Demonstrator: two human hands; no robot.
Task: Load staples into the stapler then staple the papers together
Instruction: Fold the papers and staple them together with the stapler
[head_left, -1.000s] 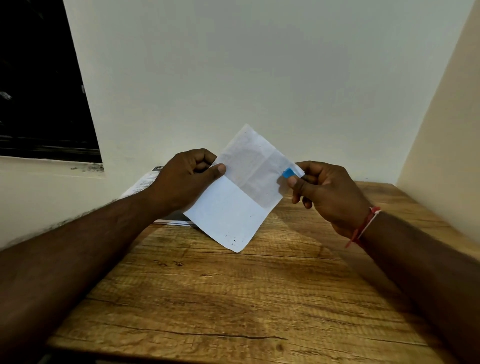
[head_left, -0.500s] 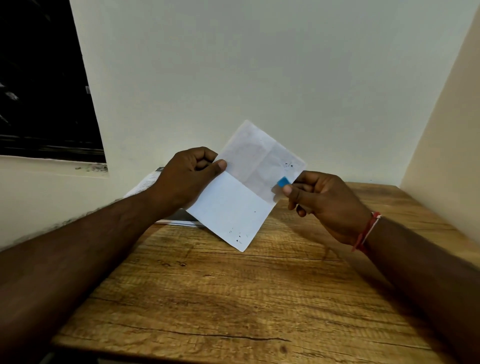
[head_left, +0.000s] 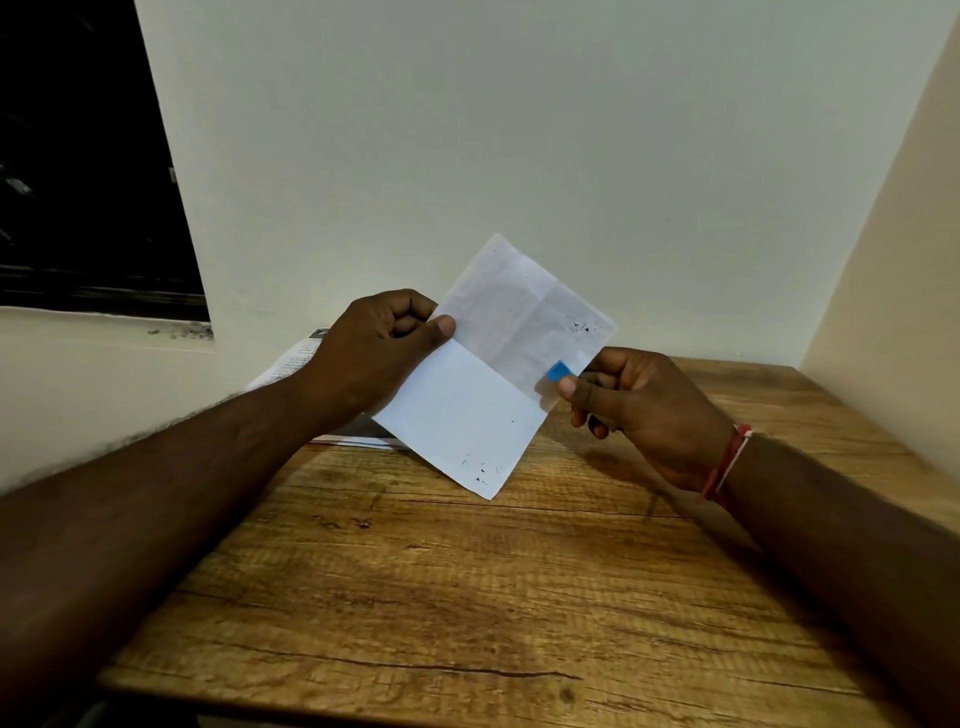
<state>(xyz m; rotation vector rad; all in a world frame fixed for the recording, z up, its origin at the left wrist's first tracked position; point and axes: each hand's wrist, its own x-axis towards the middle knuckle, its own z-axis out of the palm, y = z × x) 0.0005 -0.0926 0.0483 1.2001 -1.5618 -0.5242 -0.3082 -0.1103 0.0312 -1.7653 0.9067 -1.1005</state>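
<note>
**Head view.** Both forearms reach forward over the wooden table (head_left: 467, 597). The hands are raised above it and set apart, with the papers (head_left: 483, 410) between them.

- **Left hand:** the left hand (head_left: 374, 353) is curled, knuckles up. Its thumb lies flat on the front of the sheets and its fingers are folded behind, pinching their left edge.
- **Papers:** they hang as a tilted diamond, one corner pointing up toward the wall and the lowest corner just over the table. A crease runs across them from the left thumb toward the right hand.
- **Right hand:** the right hand (head_left: 644, 410) is closed round a small blue stapler (head_left: 560, 371). Only the stapler's tip shows, just past the thumb, at the papers' right edge. Whether its mouth is over the sheets cannot be told.
- **Other items:** a red thread (head_left: 724, 462) circles the right wrist. Printed matter (head_left: 291, 358) lies on the table behind the left hand.
</note>
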